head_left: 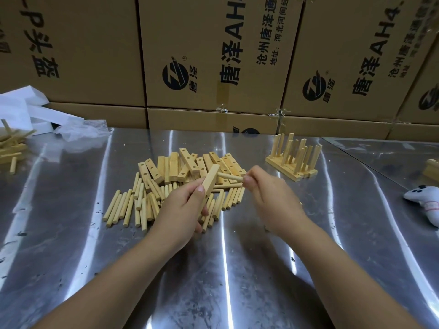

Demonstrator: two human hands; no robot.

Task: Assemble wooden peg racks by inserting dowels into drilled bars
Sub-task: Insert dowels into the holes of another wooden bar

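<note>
Pale wood is spread across the steel worktop point(237, 269). The left hand point(183, 210) grips a drilled bar point(209, 185), fingers wrapped round its lower half, the bar tilted up and away. The right hand point(270, 198) pinches a dowel point(229, 178) by one end, and the dowel's other end meets the bar near its top; whether it sits in a hole cannot be told. Under and just left of the left hand, loose dowels point(129, 206) lie scattered. Just beyond both hands sits a heap of drilled bars point(187, 162). Further off, beyond the right hand and to its right, finished racks point(293, 162) stand with pegs upright. Far to its right lies a white plush toy point(425, 203). Cardboard boxes point(95, 55) wall off the back.
</note>
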